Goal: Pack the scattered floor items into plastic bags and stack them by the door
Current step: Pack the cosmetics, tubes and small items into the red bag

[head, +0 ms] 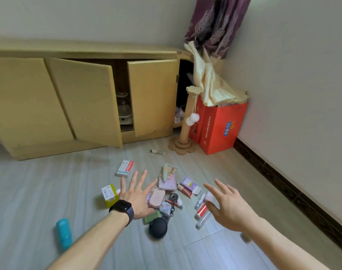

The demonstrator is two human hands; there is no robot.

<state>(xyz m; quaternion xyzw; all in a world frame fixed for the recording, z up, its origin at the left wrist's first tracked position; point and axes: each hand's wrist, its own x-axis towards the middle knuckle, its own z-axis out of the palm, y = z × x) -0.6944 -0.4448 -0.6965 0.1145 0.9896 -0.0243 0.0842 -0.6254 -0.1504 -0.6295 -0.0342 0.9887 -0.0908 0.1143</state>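
Fingers (141, 181) of left hand (137, 199) and right hand (227, 208) spread wide over the scattered items (167, 183) (pink case (157, 197) beside left palm).

Both bare forearms reach forward from the lower edge of the view, the left one wearing a dark, square-faced smartwatch (122, 209) at the wrist. Just beyond the smartwatch, the left hand (137, 196) is palm-down with its fingers straight and fanned wide, gripping nothing. Well to the right of the smartwatch, the right hand (227, 208) has its fingers loosely extended, slightly bent and empty.
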